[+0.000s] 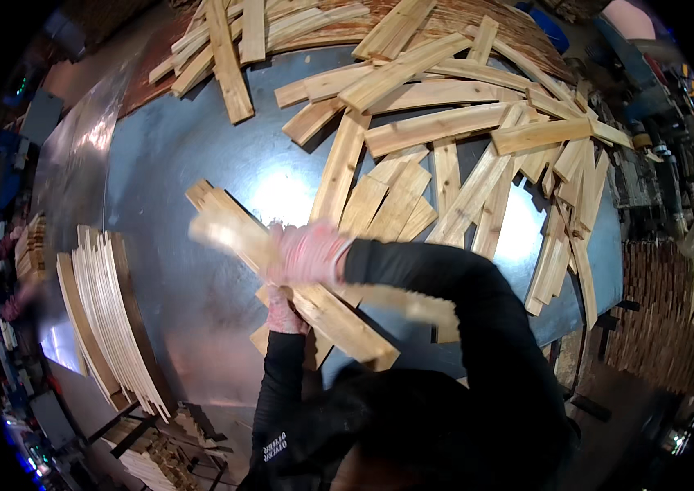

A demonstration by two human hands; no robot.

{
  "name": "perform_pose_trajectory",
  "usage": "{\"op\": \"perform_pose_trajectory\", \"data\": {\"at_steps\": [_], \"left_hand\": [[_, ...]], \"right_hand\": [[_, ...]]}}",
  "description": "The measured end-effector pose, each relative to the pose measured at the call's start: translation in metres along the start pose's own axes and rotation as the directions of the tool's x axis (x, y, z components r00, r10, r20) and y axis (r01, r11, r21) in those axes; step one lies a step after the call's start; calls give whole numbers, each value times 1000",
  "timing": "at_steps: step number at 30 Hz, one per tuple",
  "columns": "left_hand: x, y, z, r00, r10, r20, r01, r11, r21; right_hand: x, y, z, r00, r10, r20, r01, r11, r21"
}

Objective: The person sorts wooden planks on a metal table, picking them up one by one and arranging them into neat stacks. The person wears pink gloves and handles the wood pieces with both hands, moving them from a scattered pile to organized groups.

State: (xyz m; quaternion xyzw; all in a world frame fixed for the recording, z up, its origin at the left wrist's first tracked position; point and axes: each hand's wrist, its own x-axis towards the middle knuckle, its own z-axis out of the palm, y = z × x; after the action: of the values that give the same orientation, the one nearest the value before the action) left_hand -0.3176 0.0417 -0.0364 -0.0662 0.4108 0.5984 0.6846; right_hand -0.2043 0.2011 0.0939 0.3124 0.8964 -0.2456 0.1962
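Note:
Both my hands wear pink gloves and black sleeves over a grey metal table [175, 155]. My right hand [308, 252] grips a bundle of short pale wooden slats [228, 222] that runs up and left from the glove and looks blurred. My left hand [284, 313] sits just below it, closed on the lower part of the same bundle [347, 323], which slants down to the right. Loose slats [400, 196] lie just beyond my hands.
A big heap of wooden slats [461, 123] covers the far and right side of the table. A neat row of slats standing on edge [110, 311] sits at the left table edge. More stacked wood [658, 311] lies to the right, below table level.

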Motion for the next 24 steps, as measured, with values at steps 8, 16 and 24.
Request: {"op": "perform_pose_trajectory", "data": {"at_steps": [8,16,24], "left_hand": [[5,1,24,977,57,-204,24,926,376],[-4,1,30,978,57,-203,28,920,392],[13,-9,32,972,189,-143,-135,938,320]], "right_hand": [[48,221,-70,-42,810,-585,-457,506,732],[12,223,-11,15,970,-244,-211,241,947],[-124,-4,143,817,289,-498,-7,870,493]]}}
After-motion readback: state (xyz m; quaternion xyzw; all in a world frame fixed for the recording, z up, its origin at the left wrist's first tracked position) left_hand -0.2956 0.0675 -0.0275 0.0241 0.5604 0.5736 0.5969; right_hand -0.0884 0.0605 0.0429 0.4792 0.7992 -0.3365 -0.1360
